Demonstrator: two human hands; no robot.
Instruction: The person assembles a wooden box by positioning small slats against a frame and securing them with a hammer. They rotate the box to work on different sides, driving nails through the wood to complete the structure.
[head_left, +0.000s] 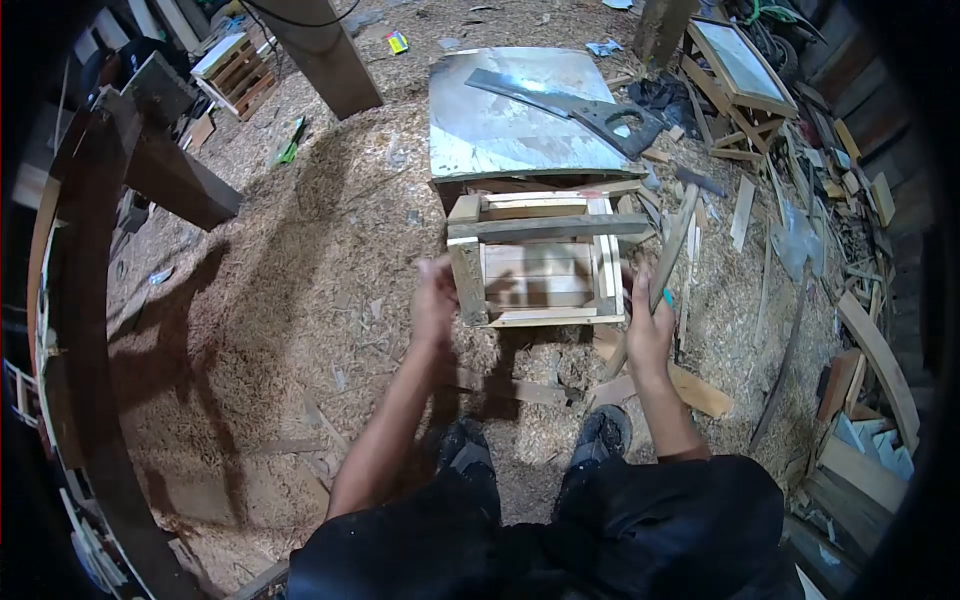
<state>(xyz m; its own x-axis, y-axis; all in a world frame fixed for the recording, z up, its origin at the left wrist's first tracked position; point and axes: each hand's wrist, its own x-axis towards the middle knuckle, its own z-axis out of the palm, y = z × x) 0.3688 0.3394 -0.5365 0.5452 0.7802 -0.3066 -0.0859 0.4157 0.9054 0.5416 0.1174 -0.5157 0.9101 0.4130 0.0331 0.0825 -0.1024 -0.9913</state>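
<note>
A small wooden box frame (pixel 540 319) of pale slats is in front of me, with a darker, weathered slat (pixel 548 228) running across it. My left hand (pixel 434 302) grips its left side, fingers partly hidden by the upright board. At the right side, my right hand (pixel 650 318) is closed around the wooden handle of a hammer (pixel 672 243), with fingertips right at the frame's edge. The hammer's dark head points up and away from me. Just beyond the frame lies a handsaw (pixel 565 103) on a white-topped wooden box (pixel 490 140).
Wood shavings (pixel 300 350) cover the floor around my shoes (pixel 605 432). Offcuts (pixel 700 390) lie by my right foot, and more scrap wood is piled along the right wall. Wooden posts (pixel 325 60) stand at the back left. A slatted wooden piece (pixel 740 75) stands at the back right.
</note>
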